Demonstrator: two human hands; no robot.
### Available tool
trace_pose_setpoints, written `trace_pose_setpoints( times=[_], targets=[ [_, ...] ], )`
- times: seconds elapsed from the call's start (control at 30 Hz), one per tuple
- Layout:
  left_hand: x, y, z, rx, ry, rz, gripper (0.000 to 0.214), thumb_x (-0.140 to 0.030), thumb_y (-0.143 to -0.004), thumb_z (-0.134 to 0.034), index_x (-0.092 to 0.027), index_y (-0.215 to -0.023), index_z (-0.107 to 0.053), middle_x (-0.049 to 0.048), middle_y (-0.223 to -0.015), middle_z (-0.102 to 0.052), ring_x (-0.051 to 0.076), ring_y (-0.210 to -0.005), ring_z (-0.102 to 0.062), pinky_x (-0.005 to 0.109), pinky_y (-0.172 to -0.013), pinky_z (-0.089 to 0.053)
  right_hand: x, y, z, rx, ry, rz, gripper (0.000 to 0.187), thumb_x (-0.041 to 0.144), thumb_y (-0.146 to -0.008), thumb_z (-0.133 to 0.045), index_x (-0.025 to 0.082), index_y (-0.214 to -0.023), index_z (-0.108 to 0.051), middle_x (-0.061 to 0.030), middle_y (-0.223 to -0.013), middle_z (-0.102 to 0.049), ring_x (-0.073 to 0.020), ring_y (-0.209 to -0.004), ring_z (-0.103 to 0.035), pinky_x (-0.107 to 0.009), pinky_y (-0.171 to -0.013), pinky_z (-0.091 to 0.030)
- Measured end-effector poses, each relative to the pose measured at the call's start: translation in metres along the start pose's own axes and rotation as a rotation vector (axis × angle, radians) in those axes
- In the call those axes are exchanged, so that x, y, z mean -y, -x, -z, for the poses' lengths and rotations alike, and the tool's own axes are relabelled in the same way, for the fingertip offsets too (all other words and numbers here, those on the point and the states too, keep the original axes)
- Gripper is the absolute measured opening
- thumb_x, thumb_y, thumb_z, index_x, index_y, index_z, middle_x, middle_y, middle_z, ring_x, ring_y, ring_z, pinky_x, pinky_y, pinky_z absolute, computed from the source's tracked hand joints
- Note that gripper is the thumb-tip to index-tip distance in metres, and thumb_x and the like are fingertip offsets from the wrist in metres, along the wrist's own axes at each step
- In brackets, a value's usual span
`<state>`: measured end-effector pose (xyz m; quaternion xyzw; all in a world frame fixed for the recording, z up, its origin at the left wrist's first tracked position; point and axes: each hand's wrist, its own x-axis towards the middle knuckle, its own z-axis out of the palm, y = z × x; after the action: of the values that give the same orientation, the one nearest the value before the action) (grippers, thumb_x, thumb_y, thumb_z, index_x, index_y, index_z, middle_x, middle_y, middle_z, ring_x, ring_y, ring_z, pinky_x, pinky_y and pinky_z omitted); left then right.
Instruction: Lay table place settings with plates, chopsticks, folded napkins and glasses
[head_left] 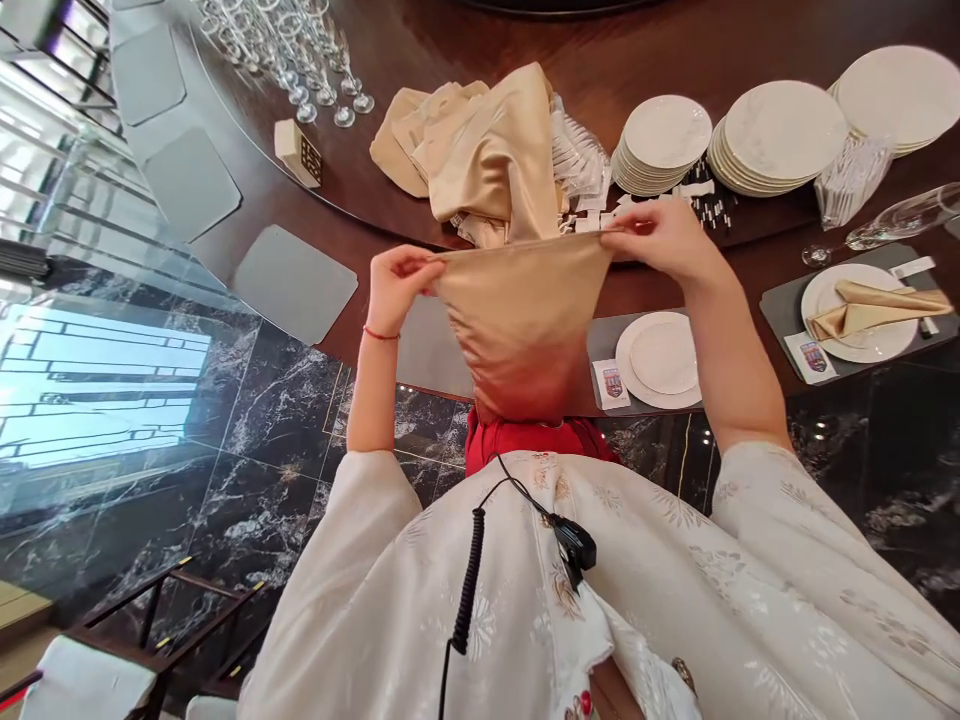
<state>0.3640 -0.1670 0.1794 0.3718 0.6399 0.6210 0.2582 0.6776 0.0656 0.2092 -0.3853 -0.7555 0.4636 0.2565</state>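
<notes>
- While it hangs in a downward point over the near edge of the bench (780,235), the gold napkin (525,320) is pulled taut between both hands.
- Left hand (401,285) pinches its left corner.
- Right hand (660,240) pinches its right corner.
- Just beyond lies a napkin pile (487,150), with stacked white plates (664,140) to its right.

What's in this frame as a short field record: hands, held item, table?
left hand: pinches one top corner of the napkin
right hand: pinches the other top corner
napkin: gold, stretched between both hands, hanging to a point
behind it: pile of cloths on the table
right of pile: three plate stacks
far left: glasses
laid setting: plate with a folded cloth
</notes>
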Motion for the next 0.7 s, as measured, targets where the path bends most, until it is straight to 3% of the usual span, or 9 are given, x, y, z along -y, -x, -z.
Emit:
trace_pose_setpoints(
  times=[0.07,0.13,0.23,0.3,0.37,0.47,0.53,0.6,0.7],
  targets=[
    [0.03,-0.042,-0.019,-0.037,0.018,0.027,0.032,-0.035,-0.077,-0.091,-0.017,-0.085,-0.066,0.0029,-0.079,-0.068,0.02,-0.091,-0.073,0.031,-0.078,-0.064,-0.019,-0.055,-0.026,0.054,0.036,-0.102,0.018,0.022,-0.082,-0.087,0.013,-0.087,-0.071,0.0024,-0.073,-0.068,-0.0124,-0.077,-0.066,-0.029,-0.082,-0.059],
    [0.064,-0.073,-0.036,-0.102,0.028,0.069,0.039,-0.04,-0.075,-0.094,-0.018,-0.091,-0.066,0.0055,-0.088,-0.071,0.023,-0.103,-0.072,0.036,-0.089,-0.063,-0.047,-0.092,-0.055,0.017,0.086,-0.205,0.017,0.021,-0.094,-0.076,0.01,-0.104,-0.066,0.0011,-0.085,-0.073,-0.0085,-0.083,-0.064,-0.025,-0.088,-0.054],
    [0.119,-0.076,-0.053,-0.196,0.034,0.158,0.046,-0.046,-0.074,-0.094,-0.019,-0.099,-0.066,0.0087,-0.102,-0.073,0.023,-0.114,-0.068,0.038,-0.1,-0.058,-0.099,-0.092,-0.091,-0.057,0.209,-0.259,0.033,0.016,-0.1,-0.066,0.009,-0.13,-0.056,-0.0037,-0.11,-0.075,-0.0076,-0.095,-0.064,-0.023,-0.096,-0.051],
    [0.151,-0.044,-0.059,-0.228,0.005,0.252,0.041,-0.043,-0.077,-0.091,-0.019,-0.1,-0.067,0.0093,-0.104,-0.073,0.022,-0.114,-0.067,0.036,-0.103,-0.055,-0.135,-0.055,-0.107,-0.019,0.277,-0.298,0.036,0.015,-0.099,-0.064,0.013,-0.134,-0.057,-0.0064,-0.116,-0.075,-0.0123,-0.099,-0.066,-0.026,-0.097,-0.052],
    [0.178,0.012,-0.065,-0.208,-0.082,0.4,0.03,-0.037,-0.082,-0.084,-0.017,-0.097,-0.069,0.0087,-0.1,-0.074,0.02,-0.107,-0.067,0.033,-0.101,-0.055,-0.17,0.001,-0.115,0.112,0.333,-0.337,0.03,0.016,-0.099,-0.06,0.016,-0.129,-0.063,-0.0083,-0.115,-0.075,-0.0186,-0.098,-0.068,-0.03,-0.095,-0.054],
    [0.202,0.112,-0.079,-0.053,-0.325,0.73,0.015,-0.027,-0.086,-0.075,-0.014,-0.091,-0.072,0.0079,-0.091,-0.075,0.018,-0.095,-0.067,0.029,-0.095,-0.053,-0.216,0.09,-0.115,0.364,0.506,-0.425,0.027,0.01,-0.097,-0.051,0.014,-0.117,-0.07,-0.0151,-0.117,-0.074,-0.0246,-0.102,-0.066,-0.036,-0.097,-0.052],
    [0.211,0.17,-0.092,0.087,-0.444,0.898,0.008,-0.021,-0.086,-0.073,-0.013,-0.087,-0.073,0.0086,-0.091,-0.077,0.017,-0.09,-0.067,0.026,-0.091,-0.052,-0.238,0.136,-0.11,0.463,0.631,-0.402,0.033,0.004,-0.095,-0.047,0.013,-0.116,-0.07,-0.0197,-0.128,-0.07,-0.0275,-0.113,-0.061,-0.038,-0.101,-0.047],
    [0.215,0.21,-0.108,0.201,-0.494,0.95,0.006,-0.018,-0.088,-0.072,-0.012,-0.088,-0.073,0.01,-0.094,-0.078,0.017,-0.089,-0.068,0.025,-0.088,-0.05,-0.251,0.165,-0.105,0.51,0.744,-0.35,0.039,-0.001,-0.093,-0.043,0.013,-0.118,-0.07,-0.0224,-0.137,-0.064,-0.03,-0.123,-0.054,-0.042,-0.105,-0.043],
    [0.217,0.237,-0.129,0.292,-0.551,0.914,0.014,-0.024,-0.09,-0.077,-0.013,-0.096,-0.073,0.0112,-0.1,-0.078,0.018,-0.092,-0.069,0.025,-0.087,-0.049,-0.257,0.185,-0.098,0.512,0.859,-0.291,0.042,0.0,-0.096,-0.04,0.014,-0.124,-0.067,-0.0235,-0.142,-0.058,-0.032,-0.13,-0.046,-0.046,-0.106,-0.037]
  ],
)
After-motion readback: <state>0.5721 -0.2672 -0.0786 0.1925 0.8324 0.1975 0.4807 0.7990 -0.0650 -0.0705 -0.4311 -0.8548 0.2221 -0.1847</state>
